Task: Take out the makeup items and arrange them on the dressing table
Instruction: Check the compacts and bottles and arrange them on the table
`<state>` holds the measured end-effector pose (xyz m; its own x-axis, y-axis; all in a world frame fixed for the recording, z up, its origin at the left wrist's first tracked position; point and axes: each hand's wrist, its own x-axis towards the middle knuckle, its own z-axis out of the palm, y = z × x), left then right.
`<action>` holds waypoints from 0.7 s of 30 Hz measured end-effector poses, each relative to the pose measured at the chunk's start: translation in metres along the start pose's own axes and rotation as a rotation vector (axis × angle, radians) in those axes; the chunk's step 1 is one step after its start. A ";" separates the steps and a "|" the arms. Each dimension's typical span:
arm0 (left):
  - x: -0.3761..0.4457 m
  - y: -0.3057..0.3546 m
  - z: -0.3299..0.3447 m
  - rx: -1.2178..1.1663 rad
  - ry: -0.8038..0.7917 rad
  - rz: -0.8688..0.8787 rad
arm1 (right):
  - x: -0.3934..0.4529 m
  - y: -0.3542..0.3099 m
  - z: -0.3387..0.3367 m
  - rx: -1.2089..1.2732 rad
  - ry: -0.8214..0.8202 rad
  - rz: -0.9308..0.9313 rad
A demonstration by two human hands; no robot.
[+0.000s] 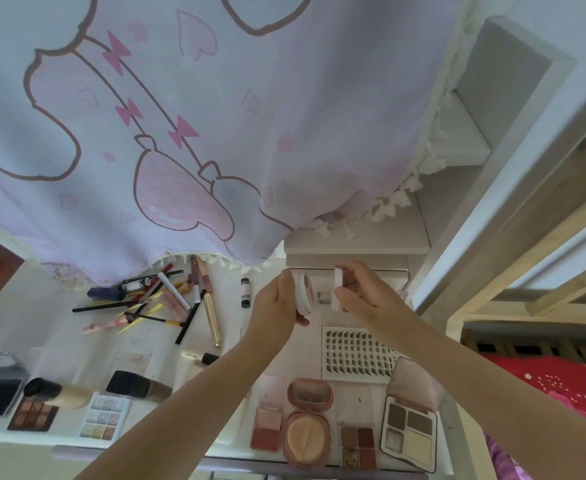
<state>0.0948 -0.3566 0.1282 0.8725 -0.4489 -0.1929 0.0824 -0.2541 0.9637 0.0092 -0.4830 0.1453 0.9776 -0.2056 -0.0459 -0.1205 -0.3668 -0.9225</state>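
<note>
White compact held open above the dressing table [153, 344].
I see my left hand [277, 301] gripping the compact base [303, 294]; my right hand [360, 294] pinches its lid [338, 289], far of the lash tray [357, 353].

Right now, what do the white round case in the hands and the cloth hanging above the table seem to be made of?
The white round case, held by the left hand, with its lid in the right hand, looks like smooth, slightly glossy plastic: hard even rims, uniform white. The hanging cloth seems thin woven fabric, matte, with printed pink shapes and a tasselled cream edge; the exact fibre cannot be told.
</note>
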 end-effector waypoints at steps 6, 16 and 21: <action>0.016 -0.038 -0.027 -0.605 -0.111 -0.496 | 0.010 0.040 0.012 0.112 0.032 0.130; 0.041 -0.084 -0.039 -0.204 -0.100 -0.767 | 0.036 0.096 0.060 -0.480 -0.247 0.117; 0.059 -0.102 -0.025 0.400 -0.305 -0.658 | 0.047 0.117 0.082 -0.766 -0.295 0.139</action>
<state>0.1499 -0.3361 0.0236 0.5318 -0.3001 -0.7919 0.3027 -0.8060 0.5087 0.0550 -0.4609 0.0033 0.9374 -0.0876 -0.3372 -0.2235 -0.8936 -0.3893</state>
